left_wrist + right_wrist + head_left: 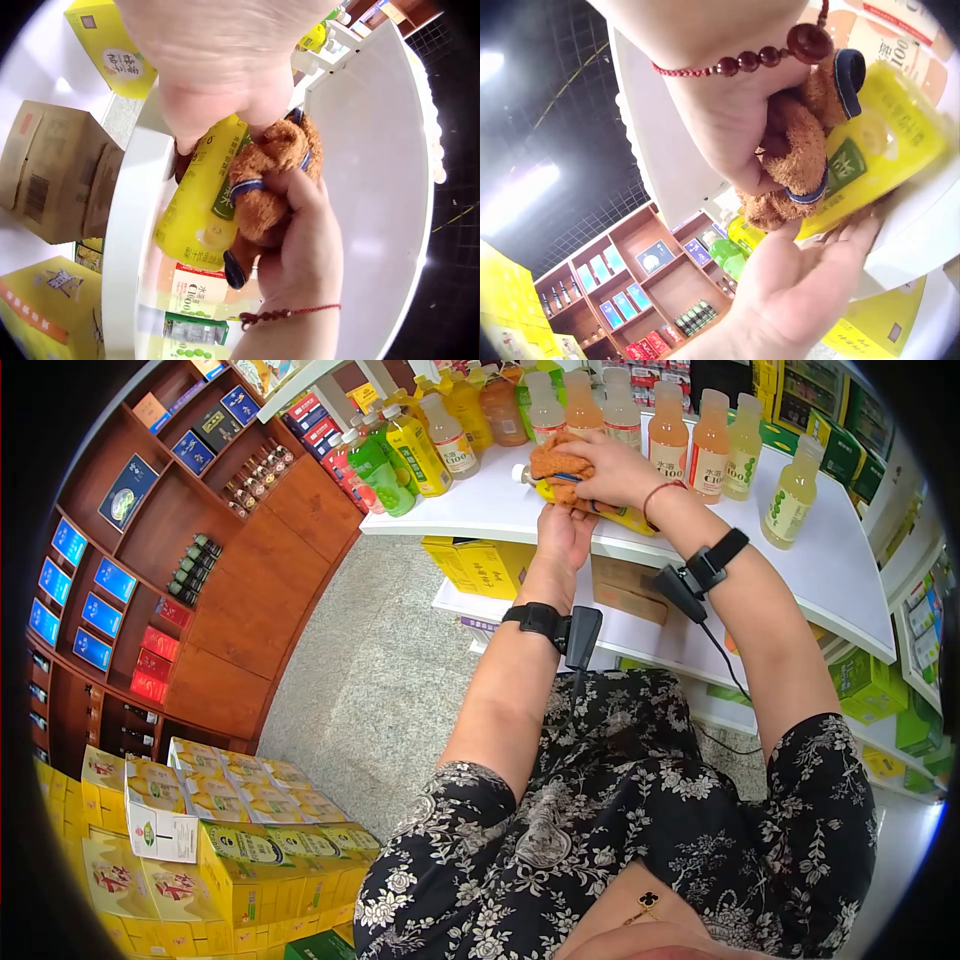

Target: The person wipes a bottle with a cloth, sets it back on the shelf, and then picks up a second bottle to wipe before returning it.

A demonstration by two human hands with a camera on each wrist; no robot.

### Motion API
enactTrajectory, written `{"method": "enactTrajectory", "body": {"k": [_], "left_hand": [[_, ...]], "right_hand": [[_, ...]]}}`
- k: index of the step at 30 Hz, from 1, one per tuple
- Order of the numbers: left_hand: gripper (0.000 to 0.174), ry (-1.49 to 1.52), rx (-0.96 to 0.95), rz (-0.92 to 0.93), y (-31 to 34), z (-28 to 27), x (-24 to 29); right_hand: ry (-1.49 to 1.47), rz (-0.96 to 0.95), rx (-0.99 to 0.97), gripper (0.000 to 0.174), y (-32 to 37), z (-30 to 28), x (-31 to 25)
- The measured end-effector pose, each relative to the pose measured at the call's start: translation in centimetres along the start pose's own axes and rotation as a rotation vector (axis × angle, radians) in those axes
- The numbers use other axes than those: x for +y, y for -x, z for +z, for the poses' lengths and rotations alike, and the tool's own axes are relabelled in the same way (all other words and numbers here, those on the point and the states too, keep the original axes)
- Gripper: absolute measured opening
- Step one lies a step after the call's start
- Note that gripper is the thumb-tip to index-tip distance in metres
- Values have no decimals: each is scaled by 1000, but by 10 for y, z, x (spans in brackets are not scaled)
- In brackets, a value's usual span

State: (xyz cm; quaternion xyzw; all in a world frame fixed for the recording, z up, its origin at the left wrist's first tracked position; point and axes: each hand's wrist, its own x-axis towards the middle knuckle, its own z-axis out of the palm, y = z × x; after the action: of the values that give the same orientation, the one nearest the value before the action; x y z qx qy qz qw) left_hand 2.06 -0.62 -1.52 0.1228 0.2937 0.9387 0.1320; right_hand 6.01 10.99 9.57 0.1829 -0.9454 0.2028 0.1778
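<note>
A yellow drink bottle (196,199) lies on its side over the front edge of the white shelf, its white cap pointing left in the head view. My left hand (568,535) holds it from below, palm up, with the fingers passing under the bottle in the right wrist view. From above, my right hand (622,468) grips a bunched orange-brown cloth (558,460) with dark blue edging and presses it on the bottle near the cap end. Part of the label (847,166) shows past the cloth.
Along the shelf (690,540) behind my hands stand several clear-capped bottles (668,435) of orange and pale yellow drink. Green bottles (382,475) and yellow ones stand at its left. Below are a yellow box (475,565) and a brown carton (628,590). Stacked yellow cartons (270,860) stand lower left.
</note>
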Motion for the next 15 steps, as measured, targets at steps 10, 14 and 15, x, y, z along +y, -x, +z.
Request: {"method": "enactTrajectory", "body": {"k": [10, 14, 15], "left_hand": [[41, 128, -6, -55, 6, 2, 2], [40, 159, -15, -61, 9, 8, 4], [41, 164, -12, -61, 11, 10, 4]], "right_hand": [[66, 43, 32, 63, 87, -34, 38], [5, 134, -24, 63, 90, -43, 40], [31, 102, -24, 62, 84, -43, 39]]}}
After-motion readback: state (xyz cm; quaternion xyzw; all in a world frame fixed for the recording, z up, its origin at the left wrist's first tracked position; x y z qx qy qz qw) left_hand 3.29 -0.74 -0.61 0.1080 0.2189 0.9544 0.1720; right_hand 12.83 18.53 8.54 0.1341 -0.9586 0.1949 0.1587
